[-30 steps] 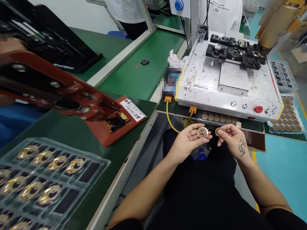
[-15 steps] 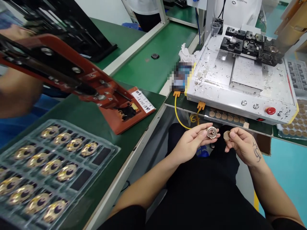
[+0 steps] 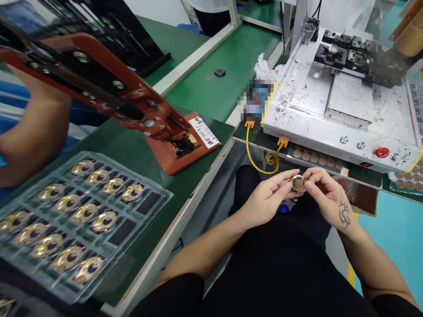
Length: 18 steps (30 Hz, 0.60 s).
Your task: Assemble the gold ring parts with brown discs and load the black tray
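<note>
Pale gold gleams on the watch case (image 3: 293,179), tan on the disc (image 3: 300,185)! Dark curls of tattoo (image 3: 343,212) pattern the right hand (image 3: 325,197). Over left, gold parts (image 3: 103,221) with dark centres repeat across the deep-green worktop (image 3: 122,145). There's the rust-red press (image 3: 159,152), its white label (image 3: 206,131) scrawled in black! Yellow cable (image 3: 248,145), orange connector (image 3: 282,141), scarlet button (image 3: 382,152) on a black-flecked white machine (image 3: 307,119), and blue-and-white stripes on a co-worker's clothing (image 3: 13,94)!
</note>
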### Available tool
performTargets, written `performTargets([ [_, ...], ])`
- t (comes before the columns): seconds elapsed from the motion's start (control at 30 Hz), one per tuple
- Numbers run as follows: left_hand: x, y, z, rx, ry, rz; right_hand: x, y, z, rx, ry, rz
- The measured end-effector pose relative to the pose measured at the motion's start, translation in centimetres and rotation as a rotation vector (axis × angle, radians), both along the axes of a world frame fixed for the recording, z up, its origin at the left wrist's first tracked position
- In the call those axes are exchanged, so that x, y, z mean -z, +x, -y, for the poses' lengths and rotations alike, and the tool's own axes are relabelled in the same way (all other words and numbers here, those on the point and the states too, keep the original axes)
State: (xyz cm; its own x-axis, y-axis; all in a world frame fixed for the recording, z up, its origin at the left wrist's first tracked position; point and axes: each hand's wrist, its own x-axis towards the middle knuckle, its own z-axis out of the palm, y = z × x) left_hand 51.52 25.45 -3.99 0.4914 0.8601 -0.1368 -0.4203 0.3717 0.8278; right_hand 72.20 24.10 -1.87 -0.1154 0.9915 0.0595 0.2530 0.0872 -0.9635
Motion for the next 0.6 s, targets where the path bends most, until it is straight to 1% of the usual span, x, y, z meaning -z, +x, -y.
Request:
performTargets([
  [0.13,-0.12,0.08,0.27,-0.005,-0.002,-0.016,0.25,-0.42,0.15,-0.001,-0.001,0.01],
  [0.37,-0.72,0.14,0.29,-0.01,0.009,-0.048,0.42,-0.36,0.24,0.02,-0.002,0.034],
  [0.6,0.1,0.22,0.38,0.002,0.044,-0.084,0.81,-0.28,0.2,0.017,0.039,0.057],
])
